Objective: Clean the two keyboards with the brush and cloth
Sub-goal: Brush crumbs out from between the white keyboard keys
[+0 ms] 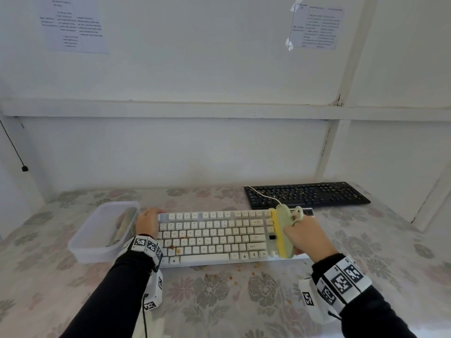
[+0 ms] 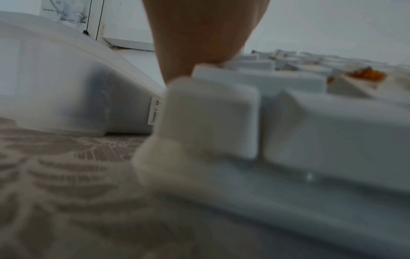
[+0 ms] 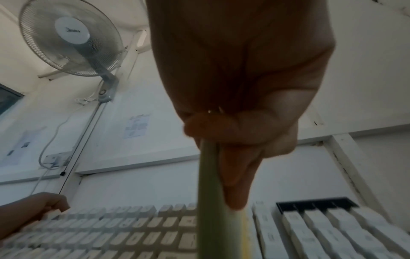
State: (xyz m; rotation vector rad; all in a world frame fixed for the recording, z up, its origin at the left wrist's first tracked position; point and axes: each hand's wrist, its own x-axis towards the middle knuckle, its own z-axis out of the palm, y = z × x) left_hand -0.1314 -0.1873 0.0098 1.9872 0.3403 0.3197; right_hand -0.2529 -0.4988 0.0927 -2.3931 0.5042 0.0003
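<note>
A white keyboard (image 1: 212, 236) lies across the floral tablecloth, with orange crumbs on its lower left keys (image 2: 366, 74). My right hand (image 1: 306, 236) grips a pale green brush (image 1: 284, 231) with yellow bristles; the bristles stand on the keys between the main block and the number pad. The brush back (image 3: 210, 201) runs down the middle of the right wrist view. My left hand (image 1: 147, 222) holds the keyboard's far left corner, fingers curled over its edge (image 3: 53, 203). A black keyboard (image 1: 306, 195) speckled with crumbs lies behind, to the right.
A translucent plastic tub (image 1: 102, 231) stands just left of the white keyboard, something pale inside it. Crumbs (image 1: 229, 276) lie scattered on the cloth in front of the keyboard. A white cable (image 1: 262, 195) crosses the black keyboard. A wall stands close behind.
</note>
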